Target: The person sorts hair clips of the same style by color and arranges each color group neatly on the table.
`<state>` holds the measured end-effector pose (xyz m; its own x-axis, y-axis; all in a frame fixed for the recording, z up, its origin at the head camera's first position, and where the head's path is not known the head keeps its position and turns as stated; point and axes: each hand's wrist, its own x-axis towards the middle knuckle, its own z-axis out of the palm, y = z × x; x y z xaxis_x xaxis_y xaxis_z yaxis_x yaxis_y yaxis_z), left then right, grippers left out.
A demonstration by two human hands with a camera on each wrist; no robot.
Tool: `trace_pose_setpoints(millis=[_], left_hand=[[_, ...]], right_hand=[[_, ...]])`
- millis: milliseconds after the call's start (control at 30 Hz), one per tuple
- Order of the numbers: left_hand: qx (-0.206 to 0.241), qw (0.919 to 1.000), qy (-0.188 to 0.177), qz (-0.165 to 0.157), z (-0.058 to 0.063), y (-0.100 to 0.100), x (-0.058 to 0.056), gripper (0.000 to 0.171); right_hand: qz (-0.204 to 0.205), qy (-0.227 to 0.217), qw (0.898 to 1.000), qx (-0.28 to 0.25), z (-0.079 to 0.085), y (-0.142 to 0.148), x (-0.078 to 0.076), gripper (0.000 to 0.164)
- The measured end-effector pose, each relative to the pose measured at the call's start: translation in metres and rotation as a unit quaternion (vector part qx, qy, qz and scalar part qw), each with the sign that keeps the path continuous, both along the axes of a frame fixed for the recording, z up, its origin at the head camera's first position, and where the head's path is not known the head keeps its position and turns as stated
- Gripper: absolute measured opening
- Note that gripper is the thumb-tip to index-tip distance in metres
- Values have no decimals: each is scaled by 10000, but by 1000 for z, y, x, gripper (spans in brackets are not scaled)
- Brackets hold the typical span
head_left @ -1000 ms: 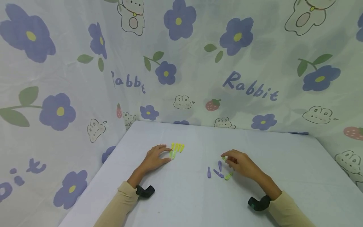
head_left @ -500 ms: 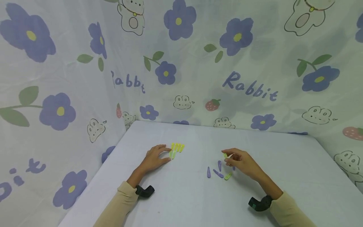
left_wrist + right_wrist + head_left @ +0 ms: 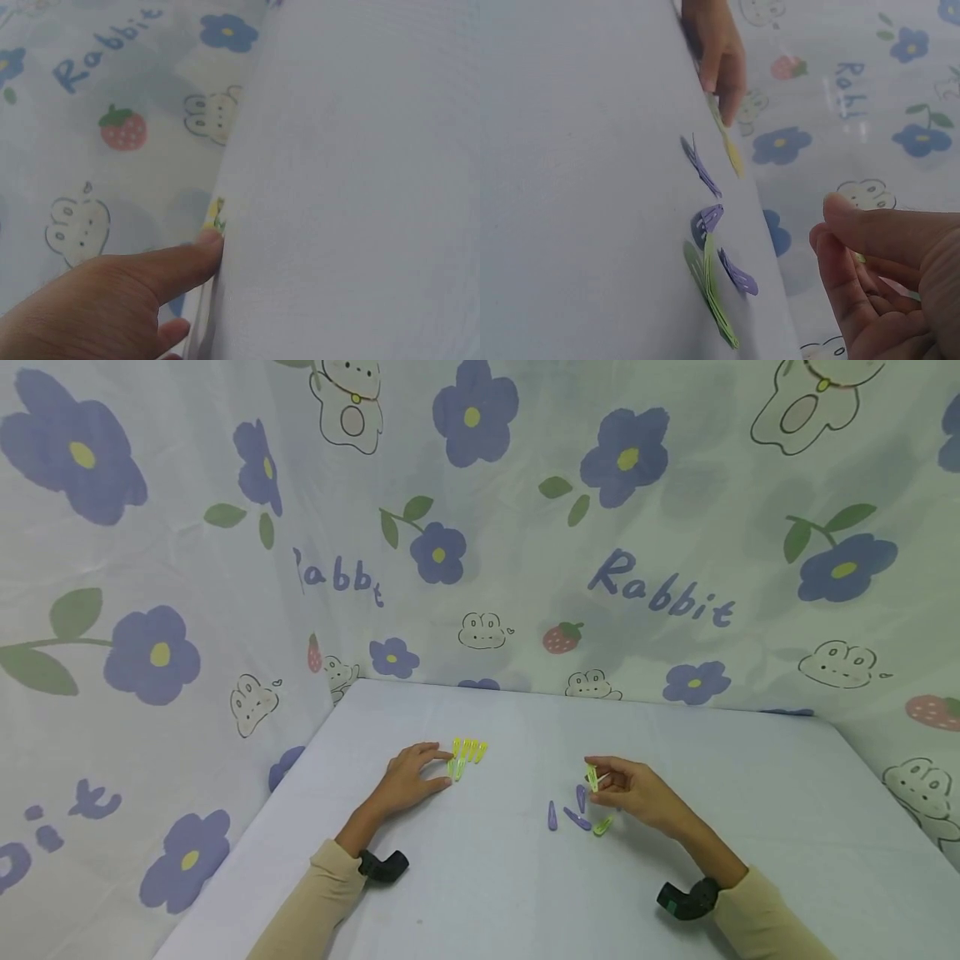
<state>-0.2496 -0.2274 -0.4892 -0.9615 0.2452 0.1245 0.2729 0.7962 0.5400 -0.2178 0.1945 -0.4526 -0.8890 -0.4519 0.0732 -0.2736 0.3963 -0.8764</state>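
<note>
My right hand (image 3: 637, 789) pinches a green snap hair clip (image 3: 592, 778) between thumb and fingers, apparently just above the table. Below it lie another green hair clip (image 3: 603, 826) and several purple hair clips (image 3: 577, 818); one purple clip is mostly hidden behind the hand. On the left, my left hand (image 3: 408, 777) rests on the table with thumb and index finger spread. Its index fingertip is at a pair of light green hair clips (image 3: 460, 769), just below a row of yellow hair clips (image 3: 474, 750). Whether it touches them I cannot tell.
A white cloth covers the table (image 3: 480, 877). Behind it and to the left hangs a printed curtain (image 3: 525, 568) with flowers and rabbits. Dark wrist cameras are strapped to both forearms, the right camera (image 3: 686, 899) sitting low over the table.
The green clip in my right hand has turned from mostly covered by the fingers to nearly upright and plainly visible. My left hand and the clips on the table stay put.
</note>
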Motion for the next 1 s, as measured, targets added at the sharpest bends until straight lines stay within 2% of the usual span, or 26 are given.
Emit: trace_pose_setpoints(millis=[167,367,600,1000], left_hand=[[17,10000,-4,5,1,0,1,45],[-48,10000,-3,8,-2,-1,1,45],[27,10000,22,10,-1,-2,1,45],[-2,10000,-53,33,4,1,3,45]], right_hand=[[283,-39,9996,-71,-1,-1,1,65],[361,103,9993,-47,-4,-2,1,62],[129,710,9973,129,-4,-4,1,56],[-143,1324,9905,331,-1,-9,3,51]])
